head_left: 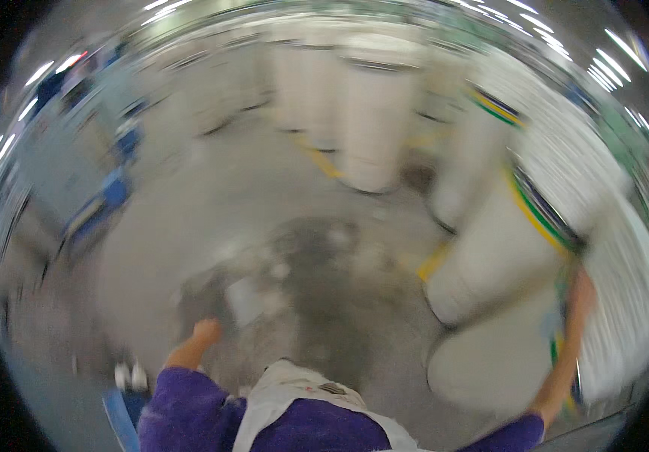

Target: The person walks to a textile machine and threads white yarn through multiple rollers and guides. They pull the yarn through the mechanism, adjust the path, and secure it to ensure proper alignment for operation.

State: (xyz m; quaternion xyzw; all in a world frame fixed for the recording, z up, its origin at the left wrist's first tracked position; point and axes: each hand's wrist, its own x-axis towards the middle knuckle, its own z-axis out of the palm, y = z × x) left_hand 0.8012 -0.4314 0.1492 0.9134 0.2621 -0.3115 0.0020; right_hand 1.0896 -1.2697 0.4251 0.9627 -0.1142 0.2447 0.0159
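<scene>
Right hand is up against the stack of big white rolls, at the green and yellow straps; blur hides whether it grips. Left hand hangs loosely curled over the stained grey floor, holding nothing. This looks like steadying or pulling the stack; a firm hold on the straps comes first.
</scene>
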